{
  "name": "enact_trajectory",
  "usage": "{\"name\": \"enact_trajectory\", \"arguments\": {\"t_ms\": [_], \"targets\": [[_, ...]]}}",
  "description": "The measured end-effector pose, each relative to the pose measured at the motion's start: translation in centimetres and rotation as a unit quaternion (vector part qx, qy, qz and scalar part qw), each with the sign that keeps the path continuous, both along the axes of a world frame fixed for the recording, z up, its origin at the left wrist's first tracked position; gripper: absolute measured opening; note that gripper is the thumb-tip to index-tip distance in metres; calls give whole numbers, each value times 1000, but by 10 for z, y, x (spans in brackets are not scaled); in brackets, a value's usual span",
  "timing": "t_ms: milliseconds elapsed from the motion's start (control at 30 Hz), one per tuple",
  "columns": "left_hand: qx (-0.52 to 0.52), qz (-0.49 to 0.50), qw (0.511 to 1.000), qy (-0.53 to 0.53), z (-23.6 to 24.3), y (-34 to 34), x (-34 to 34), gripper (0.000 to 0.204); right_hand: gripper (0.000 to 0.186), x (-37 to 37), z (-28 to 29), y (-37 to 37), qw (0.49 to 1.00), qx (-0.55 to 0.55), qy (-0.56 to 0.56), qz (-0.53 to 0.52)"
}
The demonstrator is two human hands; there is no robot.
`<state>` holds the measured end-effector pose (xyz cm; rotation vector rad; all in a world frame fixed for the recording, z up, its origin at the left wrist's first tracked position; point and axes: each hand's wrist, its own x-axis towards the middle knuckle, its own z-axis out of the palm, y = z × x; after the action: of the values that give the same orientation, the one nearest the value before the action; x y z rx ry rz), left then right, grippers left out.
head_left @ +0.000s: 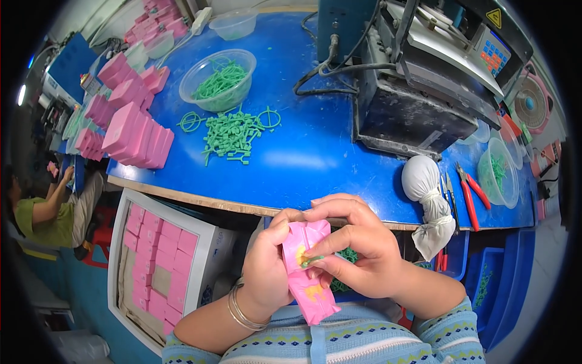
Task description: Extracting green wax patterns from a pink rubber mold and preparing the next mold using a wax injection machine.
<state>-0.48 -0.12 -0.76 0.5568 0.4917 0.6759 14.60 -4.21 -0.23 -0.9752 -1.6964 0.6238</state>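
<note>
My left hand (260, 264) is closed round a long pink piece (315, 303), which looks like two joined rubber mould halves with yellow patches. My right hand (364, 255) bends over it, its index finger and thumb on a small green piece (313, 261) against the upper yellow patch. Just beyond my hands, on the blue bench (303, 176), lie a pile of small green pieces (224, 139) and a clear bowl of green pieces (215, 79).
Pink blocks (136, 133) stand stacked at left, a box of more (163, 249) below. A black machine (412, 97) occupies the back right; a white cloth pouch (424, 188), red pliers (470, 194) and bowls (500, 176) sit nearer. A seated co-worker (45, 209) is at far left.
</note>
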Motion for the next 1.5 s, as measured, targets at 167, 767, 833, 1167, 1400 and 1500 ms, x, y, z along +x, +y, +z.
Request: {"name": "enact_trajectory", "arguments": {"t_ms": [167, 767, 833, 1167, 1400, 1500], "targets": [[-30, 17, 999, -30, -7, -1, -3, 30, 22, -4, -2, -4, 999, 26, -7, -18], [-125, -4, 992, 17, 1, -2, -4, 48, 33, -5, -9, -4, 998, 53, -35, 26], [-117, -59, 991, -14, -2, -2, -11, 48, 31, -5, -16, -1, 998, 54, 0, 45], [3, -62, 997, -35, 2, -3, -5, 26, 24, -6, 1, -15, 997, 73, -9, 9], [35, -63, 996, 53, 18, -7, -4, 36, 25, -6, 11, -25, 994, 104, -35, 16], [41, -68, 995, 54, 19, -8, -6, 38, 15, -9, 19, -29, 996, 86, -9, 9]]}}
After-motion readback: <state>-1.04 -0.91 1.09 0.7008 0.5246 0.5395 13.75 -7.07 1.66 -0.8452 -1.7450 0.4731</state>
